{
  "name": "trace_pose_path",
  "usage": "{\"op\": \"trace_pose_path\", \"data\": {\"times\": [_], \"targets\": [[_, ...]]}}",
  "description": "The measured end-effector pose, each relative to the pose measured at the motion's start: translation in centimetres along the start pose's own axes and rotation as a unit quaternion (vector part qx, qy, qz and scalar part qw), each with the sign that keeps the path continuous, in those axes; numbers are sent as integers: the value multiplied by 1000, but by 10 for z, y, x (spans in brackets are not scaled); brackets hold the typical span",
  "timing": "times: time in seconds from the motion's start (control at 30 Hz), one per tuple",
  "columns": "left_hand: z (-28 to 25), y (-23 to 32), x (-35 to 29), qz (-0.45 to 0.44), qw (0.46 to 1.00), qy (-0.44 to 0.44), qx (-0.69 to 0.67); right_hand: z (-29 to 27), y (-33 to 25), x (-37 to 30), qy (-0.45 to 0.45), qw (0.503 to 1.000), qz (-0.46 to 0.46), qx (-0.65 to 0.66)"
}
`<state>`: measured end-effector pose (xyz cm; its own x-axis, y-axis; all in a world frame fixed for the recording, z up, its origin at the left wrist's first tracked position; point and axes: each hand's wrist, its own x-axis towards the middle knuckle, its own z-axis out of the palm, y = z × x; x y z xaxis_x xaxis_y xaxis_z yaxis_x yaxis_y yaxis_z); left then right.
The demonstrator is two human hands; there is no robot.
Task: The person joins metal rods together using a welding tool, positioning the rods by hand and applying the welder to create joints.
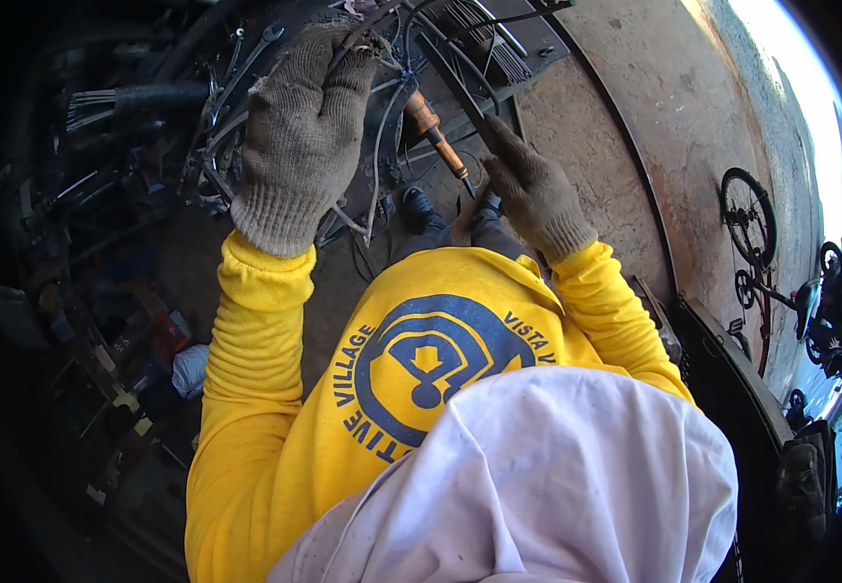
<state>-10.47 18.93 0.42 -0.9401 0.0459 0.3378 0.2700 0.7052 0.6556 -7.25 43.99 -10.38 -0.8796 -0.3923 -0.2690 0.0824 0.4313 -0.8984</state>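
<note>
Workshop clutter (pixel 71 262) fills the dim left side. Gloved left hand (pixel 309 136) is up by some thin bent rods (pixel 376 165); can't tell if it's gripping anything. Next, an orange torch (pixel 431 121) with a dark tip. Then a long, straight, dark bar (pixel 453 83) slants down into the gloved right hand (pixel 539 194), which is grasping its lower end.

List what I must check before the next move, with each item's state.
1. Left hand gloved: ok.
2. Right hand gloved: ok.
3. Right hand's grip closed around the dark bar: cannot tell; its fingers are at the near end.
4. Orange tool pointing away from the shoes: not ok; its tip points toward them.
5. Loose tools cleared: not ok; a spanner lies near the left hand.
</note>
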Motion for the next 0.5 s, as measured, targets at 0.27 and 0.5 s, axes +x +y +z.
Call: {"op": "trace_pose_path", "data": {"times": [0.27,0.5], "targets": [[9,13,-9,48,996,-2,79,20,-38,75,-61,992,41,-101],[6,4,-10,14,1000,-2,20,-1,-27,23,-135,969,175,109]]}}
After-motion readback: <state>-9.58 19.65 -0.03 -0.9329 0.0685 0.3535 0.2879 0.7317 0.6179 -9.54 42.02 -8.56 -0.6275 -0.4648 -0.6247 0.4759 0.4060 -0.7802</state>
